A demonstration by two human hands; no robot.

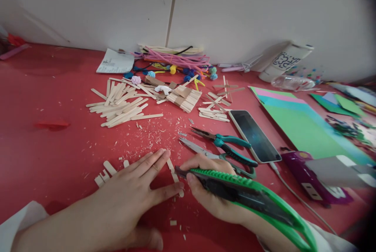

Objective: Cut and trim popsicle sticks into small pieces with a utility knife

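Observation:
My right hand (208,189) is closed round a green and black utility knife (243,187), its tip end against a wooden craft stick (175,175). The stick lies on the red table, pointing away from me. My left hand (141,189) rests with fingers stretched out, the index fingertip on the near part of the stick and the other fingers at its left. Partly under the left hand's edge are short cut stick pieces (109,169). Shavings (155,138) are scattered beyond the hands.
Scissors (202,150) and pliers (229,144) lie beyond my right hand, near a phone (254,136) with a cable. A heap of craft sticks (123,103) and pipe cleaners (179,58) sit farther back. Coloured paper (302,126) and a purple object (314,177) are at right.

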